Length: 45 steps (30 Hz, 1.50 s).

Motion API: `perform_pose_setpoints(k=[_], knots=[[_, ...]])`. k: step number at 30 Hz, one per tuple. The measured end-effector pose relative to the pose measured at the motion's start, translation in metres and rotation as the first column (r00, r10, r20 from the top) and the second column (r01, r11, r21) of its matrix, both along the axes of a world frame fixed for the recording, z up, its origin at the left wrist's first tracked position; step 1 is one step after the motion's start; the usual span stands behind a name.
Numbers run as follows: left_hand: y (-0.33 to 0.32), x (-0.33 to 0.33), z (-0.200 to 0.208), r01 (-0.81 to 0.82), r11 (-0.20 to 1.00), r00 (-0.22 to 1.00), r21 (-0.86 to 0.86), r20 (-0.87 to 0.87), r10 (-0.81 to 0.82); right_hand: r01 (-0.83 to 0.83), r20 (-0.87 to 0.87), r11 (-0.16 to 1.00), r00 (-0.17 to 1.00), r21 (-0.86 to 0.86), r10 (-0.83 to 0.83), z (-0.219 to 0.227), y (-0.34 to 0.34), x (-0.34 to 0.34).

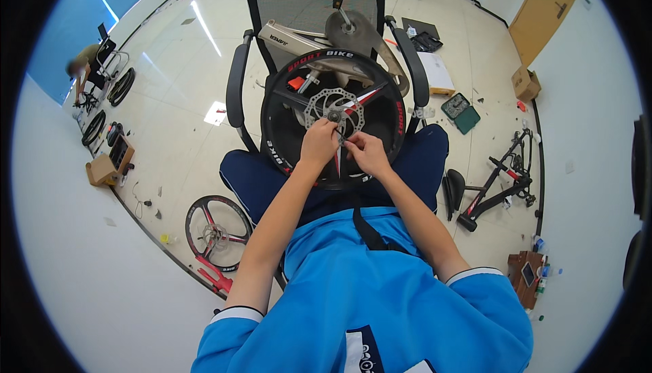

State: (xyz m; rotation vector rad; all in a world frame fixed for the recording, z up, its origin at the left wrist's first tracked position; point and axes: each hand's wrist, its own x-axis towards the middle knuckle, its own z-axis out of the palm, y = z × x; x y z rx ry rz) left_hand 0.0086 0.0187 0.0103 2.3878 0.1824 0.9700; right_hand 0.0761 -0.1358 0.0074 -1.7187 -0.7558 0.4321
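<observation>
Between the chair armrests lies the wheel; at its metal disc the left hand and right hand seem to pinch something tiny, probably mid-fastening; next calls for steady alignment

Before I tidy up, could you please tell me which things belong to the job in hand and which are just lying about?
In the job:
- black wheel under left hand and right hand
- brake disc at its hub

Apparently just lying about:
- second wheel, lower left
- red-and-black bike frame, right
- cardboard box, upper right
</observation>
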Motion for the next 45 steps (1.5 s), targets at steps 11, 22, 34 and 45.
perform_pose_setpoints(k=[11, 22, 34, 45], knots=[[0.006, 0.004, 0.007, 0.043, 0.996, 0.998, 0.078, -0.054, -0.039, -0.156, 0.033, 0.973, 0.986, -0.169, 0.164, -0.006, -0.001, 0.033], [-0.004, 0.006, -0.004, -0.03, 0.998, 0.999, -0.049, 0.035, 0.032, -0.258, 0.323, 0.827, 0.83, -0.5, 0.454, 0.062, 0.001, 0.07], [-0.013, 0.01, -0.005, -0.102, 0.988, 0.992, -0.114, 0.064, 0.11, -0.215, 0.548, 0.875, 0.708, -0.434, 0.446, 0.105, 0.05, 0.11], [-0.024, -0.016, 0.022, -0.001, 0.985, 0.991, -0.17, 0.129, 0.023, -0.181, 0.612, 0.947, 0.727, -0.267, 0.312, 0.092, -0.015, 0.068]])
